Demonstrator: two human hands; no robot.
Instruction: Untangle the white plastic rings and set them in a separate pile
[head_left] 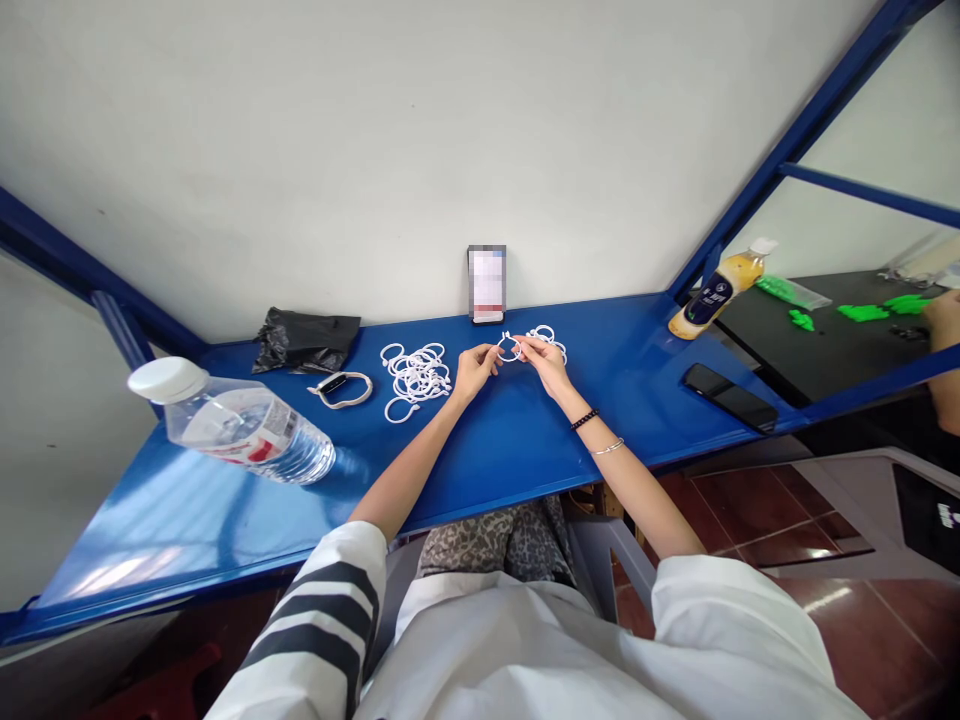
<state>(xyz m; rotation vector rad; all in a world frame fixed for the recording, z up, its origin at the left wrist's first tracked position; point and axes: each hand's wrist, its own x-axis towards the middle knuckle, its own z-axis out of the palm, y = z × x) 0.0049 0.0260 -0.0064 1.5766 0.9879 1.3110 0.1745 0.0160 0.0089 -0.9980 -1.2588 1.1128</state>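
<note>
Both hands meet over the blue table (pixel 525 440), near the wall. My left hand (pixel 475 368) and my right hand (pixel 546 360) pinch the two sides of one white plastic ring (pixel 510 348) and hold it just above the tabletop. Behind my right hand lies a small pile of white rings (pixel 546 334). A larger heap of the same white rings (pixel 415 378) lies to the left of my left hand.
A phone (pixel 487 284) leans against the wall behind the hands. To the left are a wristband watch (pixel 343 389), a black bag (pixel 304 340) and a water bottle (pixel 232 420). On the right stand a juice bottle (pixel 718 290) and a dark phone (pixel 729 396). Another person's hand (pixel 943 320) works at green parts (pixel 862 312).
</note>
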